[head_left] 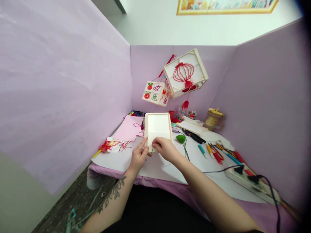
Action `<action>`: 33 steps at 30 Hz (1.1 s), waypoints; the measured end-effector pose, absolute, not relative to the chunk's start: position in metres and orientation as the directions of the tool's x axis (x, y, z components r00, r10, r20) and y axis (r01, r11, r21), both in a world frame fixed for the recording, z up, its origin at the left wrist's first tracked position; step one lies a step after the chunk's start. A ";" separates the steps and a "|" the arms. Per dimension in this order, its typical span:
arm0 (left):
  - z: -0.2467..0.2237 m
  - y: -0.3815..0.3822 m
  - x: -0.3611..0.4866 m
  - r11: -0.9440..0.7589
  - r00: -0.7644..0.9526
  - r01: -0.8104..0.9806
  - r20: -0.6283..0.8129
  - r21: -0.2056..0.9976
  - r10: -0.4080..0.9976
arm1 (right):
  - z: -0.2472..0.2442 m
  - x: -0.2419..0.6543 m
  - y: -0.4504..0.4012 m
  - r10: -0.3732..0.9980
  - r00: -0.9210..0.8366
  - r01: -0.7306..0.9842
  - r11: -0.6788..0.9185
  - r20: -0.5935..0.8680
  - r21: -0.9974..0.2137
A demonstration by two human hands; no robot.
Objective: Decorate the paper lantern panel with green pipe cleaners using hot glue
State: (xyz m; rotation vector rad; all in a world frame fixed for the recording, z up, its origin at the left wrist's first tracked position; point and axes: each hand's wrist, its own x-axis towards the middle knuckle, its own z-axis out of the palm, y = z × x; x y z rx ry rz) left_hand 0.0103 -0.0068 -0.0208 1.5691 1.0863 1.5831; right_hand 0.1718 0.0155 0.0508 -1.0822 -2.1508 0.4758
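The left hand [140, 154] grasps the white-panelled frame [159, 124] at its lower-left edge; the right hand [164, 148] pinches a green strip [152, 150] over its lower end. The frame extends beyond both hands.

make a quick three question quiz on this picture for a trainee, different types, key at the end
1. True or false: the left hand is at the top edge of the white-panelled wooden frame.

2. What colour is the strand at the right hand's fingertips?
a) red
b) green
c) yellow

3. Fill in: from the camera's view, the power strip lies to the ____ of the white-panelled wooden frame.

Key
1. False: it is at the lower left corner.
2. b
3. right
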 end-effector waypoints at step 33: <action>-0.017 -0.016 0.010 -0.602 0.076 0.258 0.606 0.755 0.792 | 0.035 0.167 0.005 0.871 -0.071 0.421 0.468 0.486 -0.777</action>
